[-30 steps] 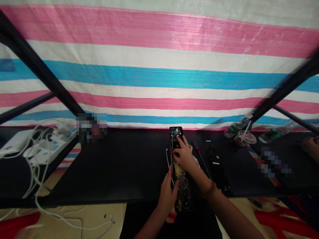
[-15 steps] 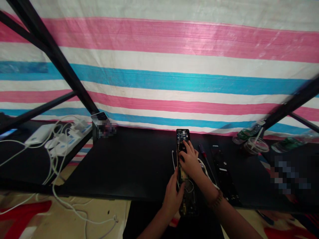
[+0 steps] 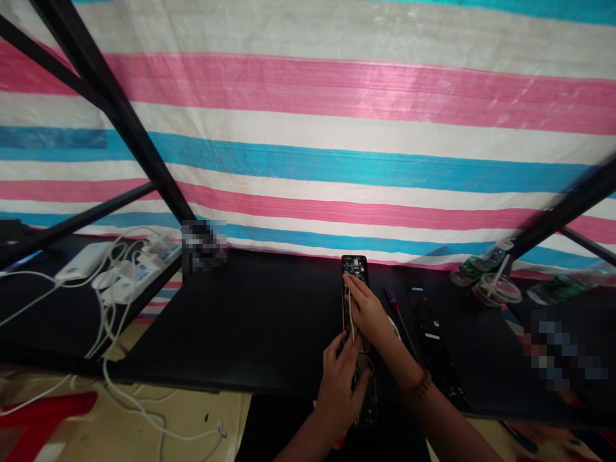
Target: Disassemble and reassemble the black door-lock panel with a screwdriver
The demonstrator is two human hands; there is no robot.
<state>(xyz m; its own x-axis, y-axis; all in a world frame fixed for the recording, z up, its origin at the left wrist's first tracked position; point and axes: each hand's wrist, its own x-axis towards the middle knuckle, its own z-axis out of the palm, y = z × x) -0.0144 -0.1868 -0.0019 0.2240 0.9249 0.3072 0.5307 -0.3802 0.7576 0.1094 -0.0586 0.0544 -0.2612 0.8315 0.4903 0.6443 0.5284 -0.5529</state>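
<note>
A long, narrow black casing (image 3: 355, 260) with a circuit board (image 3: 354, 269) exposed at its far end lies lengthwise in front of me, its near end over the table's edge. A thin white cable (image 3: 351, 311) runs along the casing. My right hand (image 3: 368, 311) reaches over the casing from the right, its fingertips together at the cable's far end. Lower down, my left hand (image 3: 341, 378) has its fingers closed around the cable's lower part, with the thumb over the casing. My hands hide much of the casing's middle.
A screwdriver (image 3: 393, 300) and a long black panel (image 3: 430, 337) lie right of the casing on the black table (image 3: 240, 321). Farther right are a plastic cup with a straw (image 3: 495, 289) and bottles (image 3: 561, 287). A power strip (image 3: 139, 276) with tangled white cables stands at left.
The white cable has moved from the casing's left side to over it. My right fingertips have shifted left to the cable's end, and my left fingers have come in over the casing.
</note>
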